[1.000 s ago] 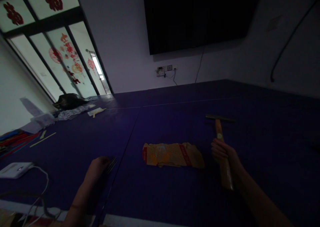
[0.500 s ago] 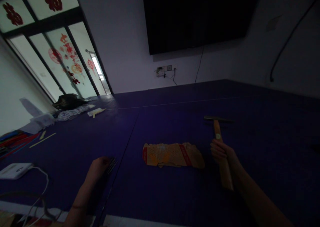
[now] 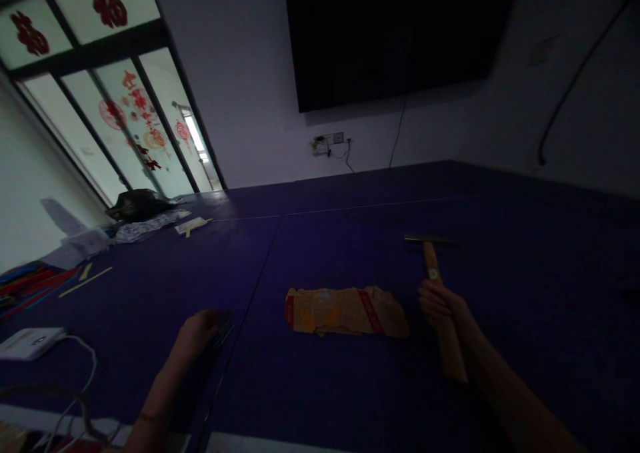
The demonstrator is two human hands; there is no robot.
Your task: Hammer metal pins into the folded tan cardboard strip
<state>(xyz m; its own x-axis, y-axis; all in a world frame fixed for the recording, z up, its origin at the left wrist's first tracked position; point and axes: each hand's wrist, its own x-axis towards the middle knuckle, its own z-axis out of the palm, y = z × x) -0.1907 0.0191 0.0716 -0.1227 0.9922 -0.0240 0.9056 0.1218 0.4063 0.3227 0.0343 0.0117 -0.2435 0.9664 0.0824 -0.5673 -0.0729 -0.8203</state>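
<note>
My right hand (image 3: 443,300) is wrapped around the wooden handle of a hammer (image 3: 450,343). The hammer is raised at the right, its thin metal head at the top, with the handle's butt pointing down. At the left, my left hand (image 3: 197,335) rests low over the table, fingers curled. Several thin metal pieces that look like nails (image 3: 225,331) lie right at its fingertips; the dim light hides whether any is pinched. Between the hands a flattened, folded piece of brown cardboard (image 3: 340,311) with red bands lies on the purple tabletop (image 3: 310,380).
A white box-shaped device (image 3: 33,343) with a cable sits at the left edge. Behind it are thin strips (image 3: 85,282), papers (image 3: 90,240) and a black bag (image 3: 140,204). A large dark screen (image 3: 395,40) hangs on the wall above the table.
The hammer and my right hand have shifted very slightly left and down. My left hand, the thin metal pieces and the cardboard stay in place.
</note>
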